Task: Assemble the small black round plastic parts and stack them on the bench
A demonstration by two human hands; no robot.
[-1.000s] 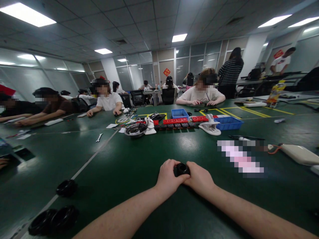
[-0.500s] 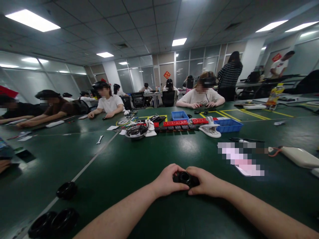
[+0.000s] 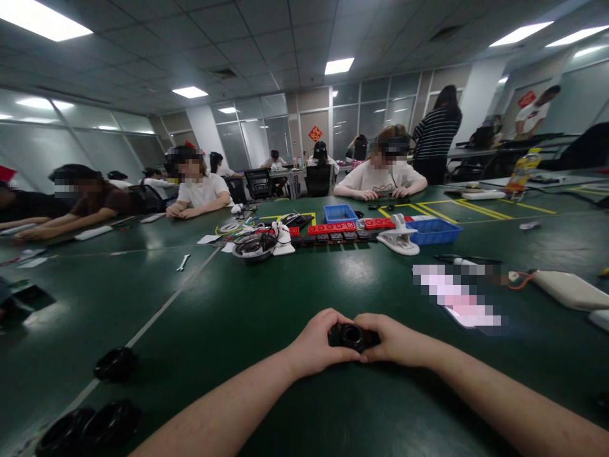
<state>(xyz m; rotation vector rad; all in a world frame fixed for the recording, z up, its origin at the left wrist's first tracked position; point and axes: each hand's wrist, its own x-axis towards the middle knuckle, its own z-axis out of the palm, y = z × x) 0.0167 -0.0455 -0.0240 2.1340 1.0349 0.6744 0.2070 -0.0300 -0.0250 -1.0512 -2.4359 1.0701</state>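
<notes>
A dark part with a glossy black ring (image 3: 353, 337) around a round opening sits between my two hands, low over the green table. My left hand (image 3: 320, 343) grips its left side, thumb in front and fingers behind. From the other side, my right hand (image 3: 392, 341) closes on it, and the thumbs almost meet at the front edge. Part of its body is hidden by my fingers, so its exact kind does not show. Three similar black rings lie on the table to the left: a single ring (image 3: 115, 364) and a pair (image 3: 111, 424) nearer to me.
A phone with a blurred screen (image 3: 469, 317) lies right of my hands, near a white power bank (image 3: 568, 289). Farther back are red sockets (image 3: 333, 228), blue bins (image 3: 435, 232), a white clamp (image 3: 399, 238), a cable-filled bowl (image 3: 254, 247) and a wrench (image 3: 183, 262). Other people sit around the table.
The view has shifted slightly, so the scene sits a little farther left and higher. Both hands keep hold of the black part, the thumbs slightly closer together.
</notes>
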